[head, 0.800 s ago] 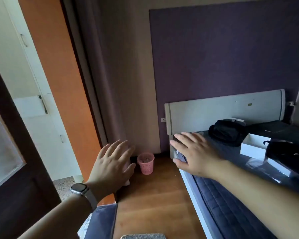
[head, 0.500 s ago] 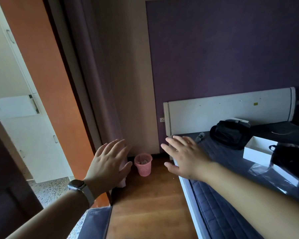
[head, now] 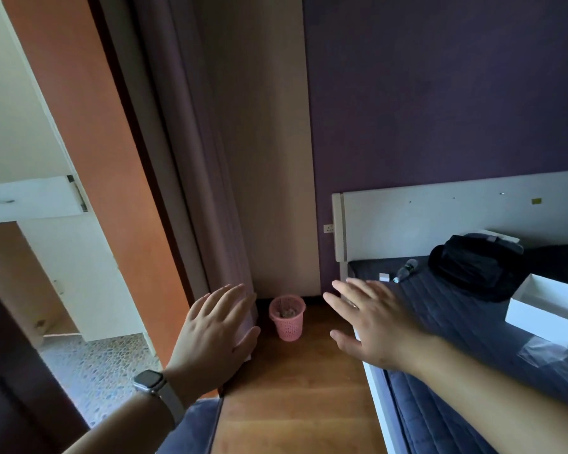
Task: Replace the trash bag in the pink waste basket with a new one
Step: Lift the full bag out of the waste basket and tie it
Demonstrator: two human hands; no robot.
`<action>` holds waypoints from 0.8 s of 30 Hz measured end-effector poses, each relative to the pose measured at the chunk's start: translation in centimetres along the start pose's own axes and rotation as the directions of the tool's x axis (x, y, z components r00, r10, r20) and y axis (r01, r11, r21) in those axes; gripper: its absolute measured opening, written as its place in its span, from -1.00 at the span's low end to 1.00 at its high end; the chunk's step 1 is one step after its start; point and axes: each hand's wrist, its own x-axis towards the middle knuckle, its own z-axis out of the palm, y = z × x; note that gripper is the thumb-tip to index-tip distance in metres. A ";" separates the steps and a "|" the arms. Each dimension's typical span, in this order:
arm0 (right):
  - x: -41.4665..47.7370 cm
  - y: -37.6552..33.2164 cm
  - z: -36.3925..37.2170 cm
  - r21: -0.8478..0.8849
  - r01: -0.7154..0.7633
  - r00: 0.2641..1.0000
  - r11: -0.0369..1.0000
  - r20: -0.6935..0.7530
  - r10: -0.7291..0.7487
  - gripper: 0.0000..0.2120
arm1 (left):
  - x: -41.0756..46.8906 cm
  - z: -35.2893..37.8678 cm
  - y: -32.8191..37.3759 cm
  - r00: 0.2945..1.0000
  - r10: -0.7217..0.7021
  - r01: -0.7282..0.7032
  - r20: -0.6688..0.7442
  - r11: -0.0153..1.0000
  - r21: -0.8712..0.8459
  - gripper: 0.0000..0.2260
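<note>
The pink waste basket [head: 287, 317] is a small mesh bin standing on the wooden floor in the far corner, between the curtain and the bed's headboard. Something pale shows inside it; I cannot tell whether it is a bag. My left hand [head: 215, 335], with a watch on the wrist, is held out flat with straight fingers, left of the basket and well short of it. My right hand [head: 373, 324] is likewise spread and empty, to the basket's right, over the bed's edge. Neither hand touches anything.
A bed [head: 446, 339] with a dark quilted cover and white headboard fills the right side, carrying a black bag [head: 473, 270], a white box [head: 538, 309], a bottle [head: 405, 271] and clear plastic film [head: 548, 350]. A curtain [head: 191, 158] and an open doorway [head: 79, 290] are on the left.
The view has swung left and moved nearer the corner, so the basket looks larger and sits between my two hands. Both hands stay spread and empty.
</note>
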 end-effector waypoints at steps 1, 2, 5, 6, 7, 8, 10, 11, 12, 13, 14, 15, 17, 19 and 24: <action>0.8 0.1 0.6 0.000 0.006 1.000 1.000 -0.003 -0.006 -0.44 | 0.5 0.7 -0.7 1.000 -0.001 0.001 -0.011 1.000 -0.017 -0.52; 1.6 0.2 1.1 0.003 0.009 1.000 1.000 -0.004 -0.009 -0.45 | 1.2 1.5 -1.4 1.000 0.002 -0.003 -0.020 1.000 -0.029 -0.53; 4.5 0.5 3.1 0.001 0.006 1.000 1.000 0.002 -0.006 -0.44 | 3.5 4.2 -3.4 1.000 0.015 -0.016 -0.013 0.999 -0.052 -0.53; 5.6 0.6 3.8 0.003 0.000 1.000 1.000 0.009 0.000 -0.44 | 4.4 5.1 -4.2 1.000 0.019 -0.020 -0.008 0.998 -0.055 -0.53; 6.9 0.7 4.5 0.010 -0.006 1.000 1.000 0.019 0.006 -0.44 | 5.4 6.0 -5.0 1.000 0.028 -0.028 -0.006 0.998 -0.056 -0.52; 8.1 0.8 5.3 0.021 -0.014 0.999 1.000 0.030 0.014 -0.44 | 6.3 6.9 -6.0 0.999 0.039 -0.039 -0.005 0.998 -0.057 -0.52; 10.6 0.9 7.0 0.038 -0.037 0.998 0.999 0.054 0.035 -0.45 | 8.0 8.3 -8.1 0.998 0.055 -0.054 0.010 0.997 -0.054 -0.51; 11.9 1.0 7.8 0.035 -0.039 0.998 0.999 0.058 0.037 -0.45 | 8.8 9.0 -9.1 0.998 0.058 -0.058 0.010 0.997 -0.049 -0.51; 13.3 1.1 8.5 0.030 -0.038 0.998 0.999 0.059 0.036 -0.45 | 9.7 9.6 -10.3 0.998 0.062 -0.062 0.006 0.997 -0.047 -0.51; 14.7 1.2 9.2 0.029 -0.039 0.998 0.999 0.058 0.037 -0.45 | 10.5 10.3 -11.4 0.998 0.067 -0.067 0.001 0.997 -0.049 -0.51; 15.9 1.3 9.8 0.036 -0.049 0.997 0.998 0.059 0.047 -0.45 | 11.3 11.0 -12.4 0.997 0.071 -0.071 -0.003 0.996 -0.054 -0.51; 17.1 1.3 10.3 0.043 -0.064 0.996 0.997 0.060 0.061 -0.45 | 12.1 11.7 -13.4 0.997 0.075 -0.075 -0.004 0.995 -0.058 -0.51; 19.2 1.6 11.4 0.045 -0.085 0.995 0.995 0.060 0.083 -0.44 | 13.9 13.1 -15.3 0.995 0.096 -0.096 -0.003 0.994 -0.055 -0.51; 21.0 2.2 12.4 0.044 -0.099 0.993 0.994 0.072 0.096 -0.44 | 15.7 14.4 -16.7 0.994 0.110 -0.109 0.004 0.992 -0.065 -0.50; 24.5 4.6 15.2 0.038 -0.116 0.989 0.993 0.096 0.112 -0.44 | 19.4 17.9 -18.4 0.991 0.130 -0.130 0.003 0.988 -0.088 -0.51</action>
